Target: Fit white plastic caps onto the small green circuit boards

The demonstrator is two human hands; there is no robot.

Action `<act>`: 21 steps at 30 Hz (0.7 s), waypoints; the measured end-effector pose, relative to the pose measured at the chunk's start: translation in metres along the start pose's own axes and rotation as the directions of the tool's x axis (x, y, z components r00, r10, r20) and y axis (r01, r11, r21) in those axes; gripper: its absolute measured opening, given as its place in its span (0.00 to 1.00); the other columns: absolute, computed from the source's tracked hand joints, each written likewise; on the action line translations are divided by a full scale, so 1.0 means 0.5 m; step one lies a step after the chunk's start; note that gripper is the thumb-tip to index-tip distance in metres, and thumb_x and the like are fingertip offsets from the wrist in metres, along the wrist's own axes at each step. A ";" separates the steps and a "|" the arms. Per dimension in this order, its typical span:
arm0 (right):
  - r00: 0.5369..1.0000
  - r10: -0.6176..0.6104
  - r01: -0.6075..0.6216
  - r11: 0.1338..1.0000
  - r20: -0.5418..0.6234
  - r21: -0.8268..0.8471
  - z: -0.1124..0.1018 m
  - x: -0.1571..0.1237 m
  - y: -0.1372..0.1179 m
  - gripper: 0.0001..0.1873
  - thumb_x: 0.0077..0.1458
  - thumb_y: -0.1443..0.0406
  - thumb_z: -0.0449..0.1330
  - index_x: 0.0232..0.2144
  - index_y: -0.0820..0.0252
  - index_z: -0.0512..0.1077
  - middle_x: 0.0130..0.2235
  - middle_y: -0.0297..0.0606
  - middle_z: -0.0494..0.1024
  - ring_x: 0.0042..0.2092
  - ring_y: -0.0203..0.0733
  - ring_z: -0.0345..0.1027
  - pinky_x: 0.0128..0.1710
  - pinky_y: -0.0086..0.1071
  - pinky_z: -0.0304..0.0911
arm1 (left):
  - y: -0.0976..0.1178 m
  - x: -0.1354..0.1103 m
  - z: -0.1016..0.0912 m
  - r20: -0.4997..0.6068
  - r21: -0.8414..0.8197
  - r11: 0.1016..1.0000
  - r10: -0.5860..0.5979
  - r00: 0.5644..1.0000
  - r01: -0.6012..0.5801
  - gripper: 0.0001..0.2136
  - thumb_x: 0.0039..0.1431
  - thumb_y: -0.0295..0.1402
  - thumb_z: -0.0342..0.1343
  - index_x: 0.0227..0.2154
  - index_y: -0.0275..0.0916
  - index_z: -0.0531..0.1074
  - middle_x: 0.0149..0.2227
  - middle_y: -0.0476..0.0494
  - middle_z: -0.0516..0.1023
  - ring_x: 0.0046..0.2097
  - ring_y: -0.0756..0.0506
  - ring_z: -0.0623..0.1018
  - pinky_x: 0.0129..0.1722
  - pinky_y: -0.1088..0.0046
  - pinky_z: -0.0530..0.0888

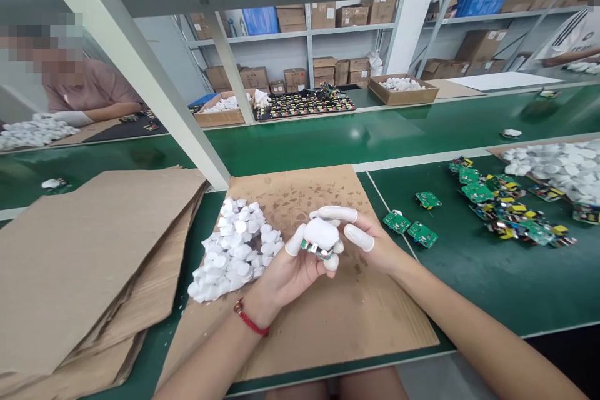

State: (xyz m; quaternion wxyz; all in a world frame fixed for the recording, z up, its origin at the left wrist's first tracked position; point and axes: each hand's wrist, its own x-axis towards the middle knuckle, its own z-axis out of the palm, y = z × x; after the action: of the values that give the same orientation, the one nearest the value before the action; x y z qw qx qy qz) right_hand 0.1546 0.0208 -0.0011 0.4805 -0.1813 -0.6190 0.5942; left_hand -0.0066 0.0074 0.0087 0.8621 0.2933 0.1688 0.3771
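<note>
My left hand [295,275], with white finger cots and a red braided bracelet, is closed around a small green circuit board [313,249]. A white, soft-looking piece [321,232] lies on top of that board. From the right, my right hand [375,240] reaches in with finger cots on; its forefinger curves along the far side of the white piece, and its thumb stays apart from it. I cannot tell whether the forefinger touches. Both hands are above a cardboard sheet [347,325]. A heap of white pieces [234,250] is left of my hands.
Loose green boards [423,234] and a pile of boards [510,206] are on the right, beside more white pieces [557,165]. Stacked cardboard [94,262] lies left, near a slanting metal post [154,75]. Beyond the green belt [300,144], a co-worker [94,87] sits far left.
</note>
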 end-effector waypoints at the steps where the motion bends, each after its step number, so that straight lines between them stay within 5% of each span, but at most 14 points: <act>1: 1.000 0.013 -0.013 1.000 -0.012 0.012 0.001 -0.001 0.004 0.17 0.57 0.58 0.54 0.48 0.53 0.68 0.50 0.38 0.71 0.50 0.43 0.64 0.49 0.39 0.60 | -0.003 -0.001 0.000 0.001 0.023 1.000 0.009 1.000 -0.009 0.14 0.53 0.41 0.55 0.31 0.34 0.74 0.28 0.43 0.75 0.28 0.49 0.74 0.26 0.75 0.72; 5: 0.996 0.087 -0.089 0.993 0.024 0.081 0.010 -0.004 0.013 0.20 0.57 0.53 0.53 0.47 0.55 0.69 0.48 0.42 0.72 0.41 0.42 0.69 0.36 0.34 0.67 | -0.013 -0.005 0.001 -0.007 0.088 0.995 0.054 0.998 -0.054 0.15 0.46 0.41 0.60 0.31 0.33 0.74 0.29 0.44 0.75 0.32 0.47 0.75 0.32 0.72 0.74; 11: 0.990 0.106 -0.114 0.989 0.092 0.093 0.018 -0.007 0.003 0.22 0.56 0.52 0.53 0.48 0.58 0.69 0.38 0.41 0.75 0.26 0.34 0.67 0.21 0.26 0.63 | -0.016 -0.011 0.007 0.003 0.095 0.991 0.090 0.996 -0.090 0.09 0.47 0.36 0.61 0.26 0.34 0.75 0.26 0.46 0.76 0.30 0.49 0.75 0.31 0.74 0.72; 21: 0.990 0.109 -0.106 0.994 0.085 -0.035 0.028 -0.010 -0.020 0.23 0.57 0.51 0.50 0.50 0.55 0.66 0.37 0.38 0.72 0.25 0.32 0.62 0.25 0.27 0.65 | -0.015 -0.017 0.019 0.032 0.147 0.977 0.152 0.988 -0.156 0.12 0.48 0.41 0.59 0.31 0.37 0.75 0.29 0.46 0.76 0.32 0.48 0.74 0.33 0.72 0.70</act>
State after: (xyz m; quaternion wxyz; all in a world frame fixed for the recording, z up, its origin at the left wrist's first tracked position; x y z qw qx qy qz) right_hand 0.1491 0.0067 0.0087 0.4177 -0.1956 -0.6376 0.6171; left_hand -0.0031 -0.0066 0.0116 0.8076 0.3730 0.1646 0.4260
